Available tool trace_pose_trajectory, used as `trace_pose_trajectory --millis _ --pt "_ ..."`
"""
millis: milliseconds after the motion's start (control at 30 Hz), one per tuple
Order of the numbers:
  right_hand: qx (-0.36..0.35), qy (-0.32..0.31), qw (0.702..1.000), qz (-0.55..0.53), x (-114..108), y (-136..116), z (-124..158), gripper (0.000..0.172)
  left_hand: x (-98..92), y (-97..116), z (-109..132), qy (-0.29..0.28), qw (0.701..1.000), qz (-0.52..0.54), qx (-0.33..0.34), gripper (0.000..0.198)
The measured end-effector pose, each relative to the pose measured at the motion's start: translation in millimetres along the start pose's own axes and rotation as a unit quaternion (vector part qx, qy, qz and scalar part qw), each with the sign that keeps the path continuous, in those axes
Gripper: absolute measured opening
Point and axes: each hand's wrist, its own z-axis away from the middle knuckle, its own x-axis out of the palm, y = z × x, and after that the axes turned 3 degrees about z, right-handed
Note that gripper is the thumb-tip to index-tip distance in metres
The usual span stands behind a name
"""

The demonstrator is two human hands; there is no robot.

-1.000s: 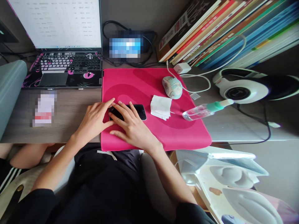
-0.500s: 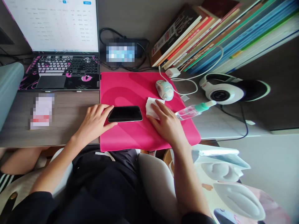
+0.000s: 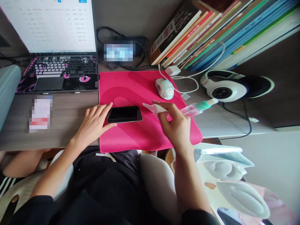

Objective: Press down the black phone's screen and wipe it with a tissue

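Note:
A black-screened smartphone (image 3: 125, 114) lies face up on the pink desk mat (image 3: 131, 140). My left hand (image 3: 93, 120) grips its left end, index finger at the upper corner and thumb at the lower one. Between thumb and fingers, my right hand (image 3: 174, 123) pinches a white tissue (image 3: 156, 108), raised just to the right of the phone. Behind that hand lies a clear spray bottle (image 3: 193, 109) with a green collar, partly hidden by my fingers. A patterned mouse (image 3: 164, 88) rests farther back on the mat.
An open laptop (image 3: 58, 73) stands at the back left. Books (image 3: 187, 37) lean along the back right, near a white charger (image 3: 172, 70) with its cable. White headphones (image 3: 227, 89) lie at the right. A blurred-out item (image 3: 41, 112) sits left on the desk.
My right hand has lifted the tissue off the mat and changed from lying flat over it to pinching it. My left hand and the phone have stayed in place.

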Motion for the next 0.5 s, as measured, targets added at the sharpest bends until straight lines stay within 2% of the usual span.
trace_pose_trajectory --millis 100,233,300,500 --pt "-0.047 -0.028 0.998 -0.021 -2.1 -7.0 3.0 0.035 -0.6 0.0 -0.3 -0.001 1.000 -0.003 0.012 0.072" --pt "-0.165 -0.129 0.978 -0.025 1.9 -10.7 6.6 0.039 0.3 -1.4 0.3 0.005 1.000 -0.002 0.018 0.064" --pt "-0.198 -0.162 0.967 -0.012 5.9 -12.1 9.0 0.042 0.9 -2.2 0.7 0.009 1.000 0.000 0.021 0.061" --pt "-0.168 -0.159 0.973 0.013 25.0 -20.2 11.3 0.049 0.6 -3.0 0.0 0.006 1.000 -0.001 0.027 0.054"
